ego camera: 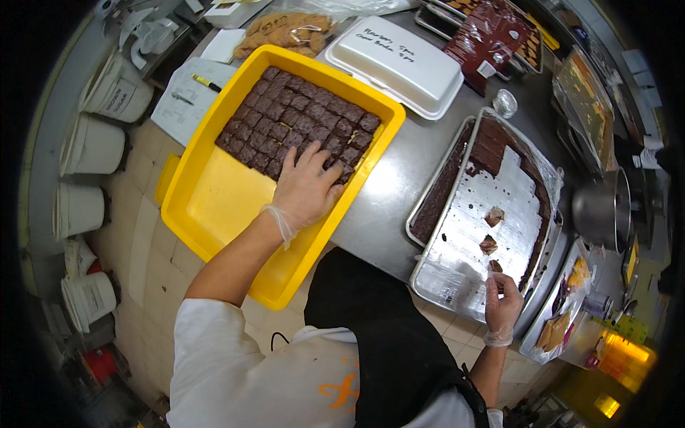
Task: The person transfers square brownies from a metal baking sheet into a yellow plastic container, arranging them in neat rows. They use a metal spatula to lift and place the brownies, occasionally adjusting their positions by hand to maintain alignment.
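My left hand (307, 187), in a clear plastic glove, rests with fingers spread on dark brown square pieces, likely brownies (299, 117), packed in rows in a yellow plastic tub (393, 115). The near part of the tub's floor shows bare. My right hand (503, 302), gloved too, is over the near end of a metal sheet pan (457, 214). Its fingertips are pinched together beside a small brown piece (496, 266); whether they hold it I cannot tell. Two more pieces (488, 245) lie in a line beyond it. Uncut brown slab (487, 152) and crumbs remain along the pan's edges.
Another filled sheet pan (441, 192) lies partly beneath the first. A white foam container (396, 64) with writing, bagged cookies (286, 32) and a brown bag (487, 43) stand at the back. A metal pot (599, 208) and a tray of wrapped items (556, 315) are at right; white buckets (93, 144) line the left.
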Demonstrator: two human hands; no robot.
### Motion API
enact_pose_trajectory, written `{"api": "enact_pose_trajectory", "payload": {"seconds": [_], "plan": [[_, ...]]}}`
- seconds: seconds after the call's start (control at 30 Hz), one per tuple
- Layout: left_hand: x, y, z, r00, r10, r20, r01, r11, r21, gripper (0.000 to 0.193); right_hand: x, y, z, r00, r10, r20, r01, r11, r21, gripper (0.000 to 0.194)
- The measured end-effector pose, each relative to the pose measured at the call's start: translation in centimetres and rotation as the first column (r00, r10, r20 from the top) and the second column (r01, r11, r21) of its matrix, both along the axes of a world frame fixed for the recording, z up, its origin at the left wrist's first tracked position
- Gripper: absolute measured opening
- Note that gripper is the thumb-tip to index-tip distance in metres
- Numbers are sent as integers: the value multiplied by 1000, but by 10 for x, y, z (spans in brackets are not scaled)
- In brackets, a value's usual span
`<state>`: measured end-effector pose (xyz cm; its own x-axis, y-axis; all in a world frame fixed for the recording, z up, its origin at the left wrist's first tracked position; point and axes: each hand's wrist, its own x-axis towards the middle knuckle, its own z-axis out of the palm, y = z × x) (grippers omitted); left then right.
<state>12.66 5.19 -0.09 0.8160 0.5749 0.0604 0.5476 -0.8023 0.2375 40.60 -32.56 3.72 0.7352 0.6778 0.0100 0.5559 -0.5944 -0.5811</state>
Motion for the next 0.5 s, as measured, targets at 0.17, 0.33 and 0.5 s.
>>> {"api": "enact_pose_trajectory", "payload": {"seconds": [0.17, 0.33, 0.5], "plan": [[27, 9, -9, 998, 41, 57, -43, 998, 39, 42, -3, -18, 1, 996, -88, 7, 89, 996, -23, 15], [42, 16, -6, 991, 71, 111, -78, 995, 63, 41, -3, -34, -1, 994, -112, 16, 113, 992, -59, 15], [56, 26, -10, 997, 68, -36, -67, 997, 37, 40, -1, -38, -3, 994, -112, 0, 112, 993, -45, 15]]}}
